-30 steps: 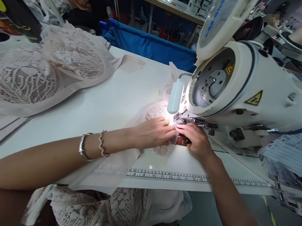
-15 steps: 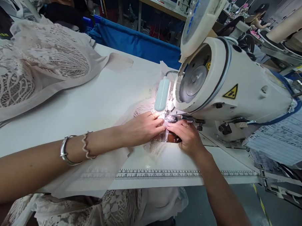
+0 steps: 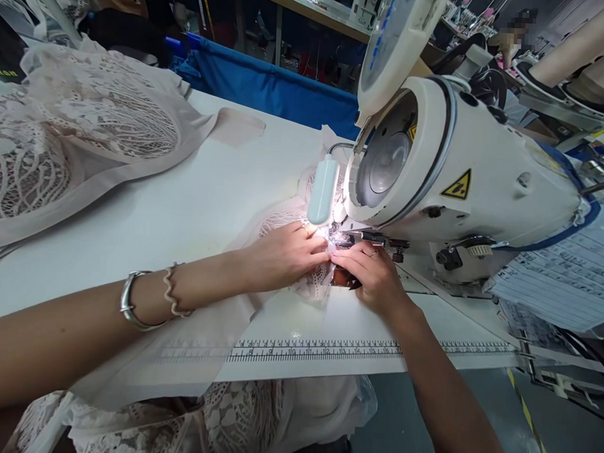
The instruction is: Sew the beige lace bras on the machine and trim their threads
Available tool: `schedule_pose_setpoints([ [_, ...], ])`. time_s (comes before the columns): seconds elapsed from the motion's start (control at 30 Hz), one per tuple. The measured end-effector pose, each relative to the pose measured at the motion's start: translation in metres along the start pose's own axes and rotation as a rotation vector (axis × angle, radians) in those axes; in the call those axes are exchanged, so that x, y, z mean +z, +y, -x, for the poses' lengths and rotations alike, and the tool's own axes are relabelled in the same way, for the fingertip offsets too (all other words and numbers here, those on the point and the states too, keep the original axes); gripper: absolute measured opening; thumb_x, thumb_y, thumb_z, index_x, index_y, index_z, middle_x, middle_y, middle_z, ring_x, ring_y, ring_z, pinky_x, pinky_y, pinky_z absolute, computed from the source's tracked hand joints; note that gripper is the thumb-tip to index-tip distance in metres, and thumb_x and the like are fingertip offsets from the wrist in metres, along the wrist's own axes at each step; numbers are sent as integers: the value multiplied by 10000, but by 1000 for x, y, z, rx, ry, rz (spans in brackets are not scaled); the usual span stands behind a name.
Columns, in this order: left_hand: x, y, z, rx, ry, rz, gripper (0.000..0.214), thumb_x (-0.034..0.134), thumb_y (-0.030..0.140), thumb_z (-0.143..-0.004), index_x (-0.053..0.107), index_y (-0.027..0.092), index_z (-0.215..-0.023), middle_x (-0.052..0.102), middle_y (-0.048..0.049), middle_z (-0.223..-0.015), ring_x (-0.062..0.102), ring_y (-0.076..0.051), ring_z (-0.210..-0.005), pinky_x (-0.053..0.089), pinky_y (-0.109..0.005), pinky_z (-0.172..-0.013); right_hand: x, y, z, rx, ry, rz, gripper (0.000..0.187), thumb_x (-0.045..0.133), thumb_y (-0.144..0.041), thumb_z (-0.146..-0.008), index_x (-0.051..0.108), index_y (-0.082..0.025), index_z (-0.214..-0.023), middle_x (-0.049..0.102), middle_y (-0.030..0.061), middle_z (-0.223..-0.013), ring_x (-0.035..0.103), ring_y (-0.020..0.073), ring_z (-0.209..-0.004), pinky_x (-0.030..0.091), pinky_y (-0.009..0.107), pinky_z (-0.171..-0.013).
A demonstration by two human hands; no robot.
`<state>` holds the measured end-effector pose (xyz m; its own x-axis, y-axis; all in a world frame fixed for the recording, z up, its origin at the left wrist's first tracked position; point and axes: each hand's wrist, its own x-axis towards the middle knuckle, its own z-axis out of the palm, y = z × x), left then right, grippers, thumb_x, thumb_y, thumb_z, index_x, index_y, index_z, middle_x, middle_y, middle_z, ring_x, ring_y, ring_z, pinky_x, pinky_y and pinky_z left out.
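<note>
Under the needle area of a white sewing machine (image 3: 505,168) lies a piece of pale pink lace fabric (image 3: 310,292), partly hidden by my hands. My left hand (image 3: 285,258) rests over the lace, left of the presser foot (image 3: 342,239), its fingers closed on the cloth near the needle. From the right, my right hand (image 3: 373,273) pinches the fabric's edge just in front of the foot, fingertips almost touching those of the left. A sheer panel (image 3: 196,355) of cloth trails beneath my left forearm and over the table's front edge. A small lamp (image 3: 322,191) lights the needle.
More lace garment pieces (image 3: 101,117) lie on the table (image 3: 217,203) at left, and others (image 3: 243,417) are below its front edge. A printed ruler (image 3: 321,349) runs along that edge. Behind is a blue cloth bin (image 3: 273,85); papers (image 3: 570,271) hang at right. Another person sits far back.
The lace beneath my hands has shifted slightly, and the sheer panel's edge has slid left and lower over the table edge. Both hands keep nearly the same place by the needle.
</note>
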<state>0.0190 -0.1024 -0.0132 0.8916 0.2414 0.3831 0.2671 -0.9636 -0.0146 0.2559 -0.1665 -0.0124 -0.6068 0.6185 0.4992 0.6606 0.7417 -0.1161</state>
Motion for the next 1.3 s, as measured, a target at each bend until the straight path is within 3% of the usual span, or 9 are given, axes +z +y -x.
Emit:
schedule_pose_setpoints([
  [0.13,2,4,-1,-45,7,-47,215,440,86,-974,632,132,-1060,650,-89,-891,498,-191,-751,328,-331,-635,0,0,-1,-19,5,6,337,431,35,-953,674,-167,-1069,700,56,-1130,625,251,-973,483,393,-824],
  [0.33,-1,3,-3,30,49,-40,276,418,29,-945,564,151,-744,601,-58,-787,432,-164,-680,339,-331,-628,-4,-3,-4,-49,26,-27,272,467,20,-971,644,-175,-901,716,37,-1032,616,231,-872,449,385,-780],
  [0.5,-1,1,-2,7,40,-23,274,427,41,-926,520,169,-701,556,-40,-699,380,-163,-635,327,-335,-603,-5,-4,-4,-54,47,-44,247,498,-1,-991,624,-176,-872,720,25,-1004,601,222,-839,436,384,-795],
  [0.7,-2,3,1,-64,7,-74,204,464,219,-993,644,137,-939,645,-80,-854,502,-204,-739,373,-356,-666,-1,0,2,-8,19,-26,199,562,-64,-991,696,-188,-912,715,52,-1010,618,235,-880,472,366,-781],
  [0.8,-2,11,1,-11,-1,-104,288,383,112,-1008,670,127,-1020,693,-96,-1003,570,-203,-872,423,-365,-810,0,2,4,28,-11,-35,182,597,-63,-974,718,-196,-946,707,65,-1038,626,249,-927,484,356,-799],
  [0.9,0,20,1,81,-39,-39,317,379,49,-988,666,108,-1109,705,-98,-1053,590,-197,-923,444,-339,-819,-1,3,6,27,8,-60,182,618,-62,-966,703,-200,-882,707,60,-1021,625,245,-903,481,345,-791],
  [1.1,6,24,2,32,-51,29,314,412,73,-963,661,102,-1151,686,-110,-1018,582,-214,-873,461,-350,-778,-5,2,9,12,-12,-56,275,575,-77,-992,651,-211,-763,676,9,-789,610,205,-796,444,335,-793],
  [1.3,10,16,6,-3,2,57,315,426,75,-948,637,114,-1178,689,-118,-1094,613,-232,-965,462,-377,-846,-6,0,4,7,22,-52,268,559,-64,-996,644,-196,-779,686,17,-801,607,203,-778,436,341,-776],
])
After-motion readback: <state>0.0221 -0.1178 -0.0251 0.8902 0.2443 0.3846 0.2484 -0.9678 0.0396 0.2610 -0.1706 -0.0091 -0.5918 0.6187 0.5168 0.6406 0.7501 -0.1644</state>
